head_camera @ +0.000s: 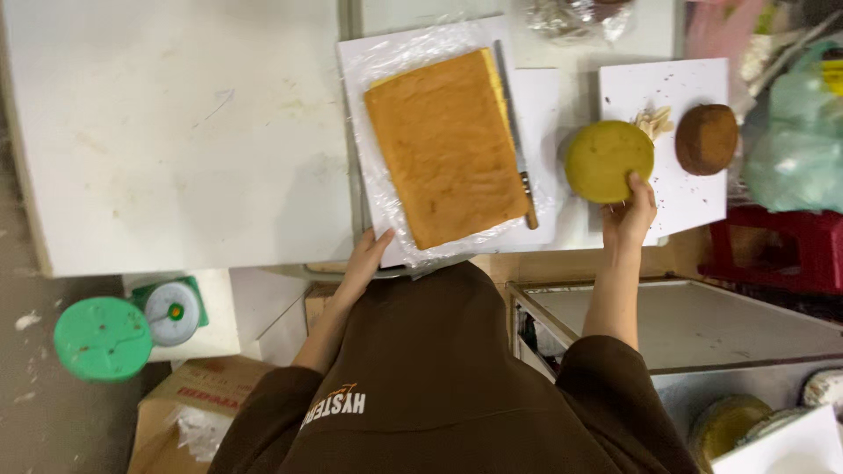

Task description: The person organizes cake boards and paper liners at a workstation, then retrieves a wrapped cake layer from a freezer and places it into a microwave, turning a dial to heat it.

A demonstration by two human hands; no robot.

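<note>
A rectangular orange-brown sponge cake sheet (448, 145) lies on clear plastic wrap over a white board (369, 70). My left hand (367, 261) rests on the near edge of that board, fingers touching the wrap. My right hand (630, 213) grips the near edge of a round yellow-green cake layer (608, 160), which lies between the two boards. A long knife with a wooden handle (516, 140) lies along the right side of the sheet cake.
A round brown cake (707, 138) and pale shavings (654, 121) sit on a second white board (694, 189). A green scale (171, 310) and green lid (102, 338) stand below left. Plastic bags (795, 140), a red stool (777, 250) and a cardboard box (189, 399) surround the table.
</note>
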